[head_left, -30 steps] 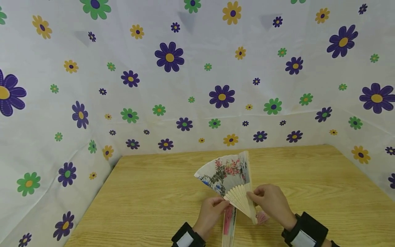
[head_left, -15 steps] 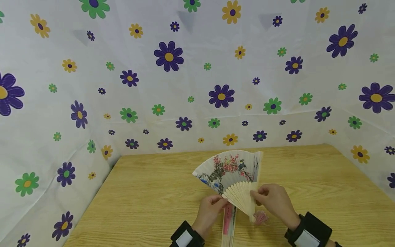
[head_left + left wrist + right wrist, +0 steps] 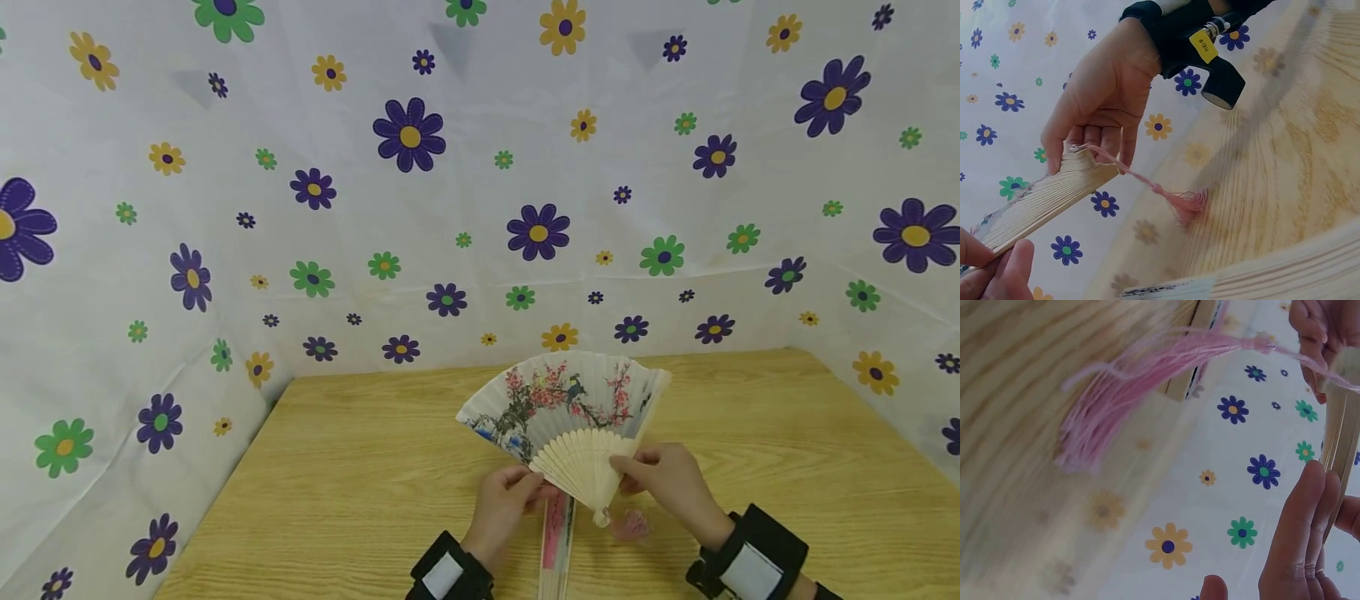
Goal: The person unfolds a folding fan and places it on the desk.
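A folding fan (image 3: pixel 562 392) stands spread in the head view, its pale leaf painted with red blossoms, a bird and blue rocks. My left hand (image 3: pixel 498 512) pinches the lower left side of its ribs. Opposite, my right hand (image 3: pixel 667 483) grips the outer right rib between thumb and fingers. The pivot end points down toward me. From it a pink tassel (image 3: pixel 1185 203) trails on a cord, also large in the right wrist view. Below the held fan lies a second, folded fan (image 3: pixel 556 550) with a pink patch, its far end covered.
A light wooden table (image 3: pixel 360 467) extends around both hands. White cloth (image 3: pixel 480 200) printed with purple, green and yellow flowers encloses it at the back and both sides. Black wrist devices (image 3: pixel 753 550) sit on both wrists.
The fan has spread wider, its right edge swinging rightward while more of the painting came into sight. The right hand has shifted slightly right; the pivot end has moved left.
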`<state>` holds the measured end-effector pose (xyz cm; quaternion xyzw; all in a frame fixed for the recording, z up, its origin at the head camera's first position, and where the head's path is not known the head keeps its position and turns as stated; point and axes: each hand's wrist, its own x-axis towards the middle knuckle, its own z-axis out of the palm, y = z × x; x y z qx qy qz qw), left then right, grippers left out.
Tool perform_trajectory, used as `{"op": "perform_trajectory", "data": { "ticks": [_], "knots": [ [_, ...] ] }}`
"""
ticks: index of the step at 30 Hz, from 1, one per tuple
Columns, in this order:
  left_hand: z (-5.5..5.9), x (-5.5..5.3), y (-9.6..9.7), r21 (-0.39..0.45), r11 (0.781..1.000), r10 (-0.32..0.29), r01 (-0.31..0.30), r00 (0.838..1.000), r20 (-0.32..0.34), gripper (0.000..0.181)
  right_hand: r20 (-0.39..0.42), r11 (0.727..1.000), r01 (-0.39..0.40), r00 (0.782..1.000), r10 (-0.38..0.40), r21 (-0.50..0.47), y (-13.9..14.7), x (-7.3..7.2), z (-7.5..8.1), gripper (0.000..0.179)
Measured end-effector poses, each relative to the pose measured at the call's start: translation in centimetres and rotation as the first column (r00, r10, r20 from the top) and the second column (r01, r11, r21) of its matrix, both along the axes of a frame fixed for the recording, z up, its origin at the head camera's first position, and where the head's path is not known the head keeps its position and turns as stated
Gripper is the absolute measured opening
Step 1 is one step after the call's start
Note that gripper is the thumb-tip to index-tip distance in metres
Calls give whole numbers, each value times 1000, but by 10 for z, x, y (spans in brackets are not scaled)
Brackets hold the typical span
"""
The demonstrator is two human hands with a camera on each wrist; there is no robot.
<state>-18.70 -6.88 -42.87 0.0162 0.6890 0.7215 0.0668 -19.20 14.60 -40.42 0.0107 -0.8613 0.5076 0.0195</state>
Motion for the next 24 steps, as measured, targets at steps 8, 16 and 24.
{"op": "perform_trajectory", "data": {
  "ticks": [8,16,24],
  "knots": [
    [-2,1,-4,43,999,-2,1,1000,23,24,20,999,0,1000,1,-39,2,0,-1,35],
    [-1,2,-4,86,996,19,-20,1000,16,24,22,995,19,1000,-17,-94,4,-1,-3,35],
    [-7,4,-4,143,987,67,-72,997,45,20,56,991,51,997,-44,-120,5,-1,-6,37]
  ]
}}
